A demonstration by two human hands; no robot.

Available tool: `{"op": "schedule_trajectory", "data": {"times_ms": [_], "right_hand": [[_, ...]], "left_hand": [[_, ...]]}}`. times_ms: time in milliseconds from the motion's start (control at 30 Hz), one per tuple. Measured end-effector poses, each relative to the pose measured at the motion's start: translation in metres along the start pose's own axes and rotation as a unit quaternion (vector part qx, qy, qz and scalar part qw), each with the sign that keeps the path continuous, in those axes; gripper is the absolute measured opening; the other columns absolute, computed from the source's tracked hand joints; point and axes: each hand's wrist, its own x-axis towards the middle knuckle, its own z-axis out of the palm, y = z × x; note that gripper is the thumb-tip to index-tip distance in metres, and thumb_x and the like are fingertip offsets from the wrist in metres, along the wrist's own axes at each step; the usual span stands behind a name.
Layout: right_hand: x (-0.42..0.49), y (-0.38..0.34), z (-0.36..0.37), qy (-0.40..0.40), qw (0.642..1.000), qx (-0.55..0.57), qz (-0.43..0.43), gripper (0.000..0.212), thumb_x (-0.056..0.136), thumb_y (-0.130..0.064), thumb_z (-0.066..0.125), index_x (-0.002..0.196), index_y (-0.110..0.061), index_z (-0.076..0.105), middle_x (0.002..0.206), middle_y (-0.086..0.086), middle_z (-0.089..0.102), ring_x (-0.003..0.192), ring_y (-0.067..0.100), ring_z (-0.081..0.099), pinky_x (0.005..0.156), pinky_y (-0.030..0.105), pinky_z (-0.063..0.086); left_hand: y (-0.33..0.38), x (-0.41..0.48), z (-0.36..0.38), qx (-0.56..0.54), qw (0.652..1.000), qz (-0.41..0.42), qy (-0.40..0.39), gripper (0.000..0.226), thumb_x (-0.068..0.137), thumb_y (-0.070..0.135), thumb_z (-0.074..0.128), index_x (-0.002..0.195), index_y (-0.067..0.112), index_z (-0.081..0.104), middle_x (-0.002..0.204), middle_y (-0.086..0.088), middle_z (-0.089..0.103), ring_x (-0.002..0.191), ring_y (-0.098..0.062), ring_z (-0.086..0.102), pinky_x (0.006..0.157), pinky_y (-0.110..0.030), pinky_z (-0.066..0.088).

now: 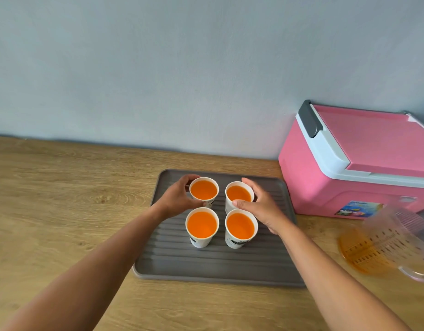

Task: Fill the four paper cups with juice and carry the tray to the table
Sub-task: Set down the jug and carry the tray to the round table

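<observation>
Several white paper cups full of orange juice stand in a square on a grey ribbed tray [206, 263] on the wooden counter. My left hand [176, 197] wraps around the far-left cup [204, 189]. My right hand [261, 209] grips the far-right cup [238, 193], thumb at its near rim. The near-left cup [202, 225] and the near-right cup [240, 228] stand untouched between my forearms.
A pink cooler box [349, 168] with a white lid rim stands right of the tray against the grey wall. A clear plastic jug [385, 237] with a little juice left stands at the right edge. Bare wooden counter [63, 199] stretches left.
</observation>
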Motion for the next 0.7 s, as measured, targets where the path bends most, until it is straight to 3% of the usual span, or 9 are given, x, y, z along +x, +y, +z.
{"op": "schedule_trajectory", "data": {"times_ms": [300, 400, 467, 567, 700], "right_hand": [[0.000, -0.001, 0.001, -0.004, 1.000, -0.006, 0.003, 0.080, 0.081, -0.034, 0.079, 0.148, -0.036, 0.036, 0.131, -0.005, 0.055, 0.113, 0.017, 0.058, 0.085, 0.035, 0.055], [-0.001, -0.001, -0.001, 0.006, 1.000, 0.021, 0.004, 0.077, 0.085, -0.035, 0.074, 0.151, -0.033, 0.033, 0.134, -0.010, 0.050, 0.122, 0.012, 0.050, 0.095, 0.032, 0.046], [0.000, -0.001, -0.005, 0.039, 0.998, 0.056, 0.007, 0.068, 0.090, -0.034, 0.068, 0.150, -0.028, 0.037, 0.136, -0.007, 0.053, 0.125, 0.010, 0.049, 0.099, 0.027, 0.041], [-0.003, 0.003, -0.011, 0.124, 0.988, 0.088, 0.017, 0.047, 0.095, -0.026, 0.062, 0.140, -0.017, 0.051, 0.117, -0.006, 0.065, 0.103, 0.000, 0.059, 0.080, 0.010, 0.042], [-0.007, 0.029, -0.020, 0.228, 0.973, -0.006, 0.024, 0.032, 0.095, -0.020, 0.060, 0.125, -0.011, 0.065, 0.116, 0.002, 0.068, 0.099, 0.010, 0.060, 0.083, 0.022, 0.044]], "left_hand": [[-0.001, 0.000, 0.000, 0.005, 1.000, -0.006, -0.001, 0.079, 0.067, 0.026, 0.088, 0.132, 0.024, 0.043, 0.119, 0.010, 0.054, 0.111, -0.011, 0.054, 0.090, -0.026, 0.045], [-0.002, -0.001, -0.002, 0.006, 1.000, -0.006, -0.007, 0.086, 0.068, 0.025, 0.087, 0.139, 0.024, 0.039, 0.122, 0.010, 0.052, 0.113, -0.010, 0.053, 0.093, -0.028, 0.045], [-0.006, -0.002, -0.005, -0.003, 1.000, -0.011, -0.013, 0.092, 0.070, 0.022, 0.087, 0.144, 0.026, 0.033, 0.124, 0.011, 0.052, 0.115, -0.008, 0.052, 0.095, -0.030, 0.047], [-0.015, -0.008, -0.010, -0.038, 0.999, -0.014, -0.008, 0.087, 0.075, 0.013, 0.082, 0.145, 0.029, 0.034, 0.128, 0.009, 0.054, 0.118, -0.009, 0.053, 0.098, -0.034, 0.050], [-0.028, -0.022, -0.008, -0.049, 0.994, -0.045, 0.082, 0.057, 0.085, 0.015, 0.072, 0.136, 0.030, 0.050, 0.121, 0.007, 0.058, 0.109, -0.010, 0.058, 0.094, -0.036, 0.052]]}}
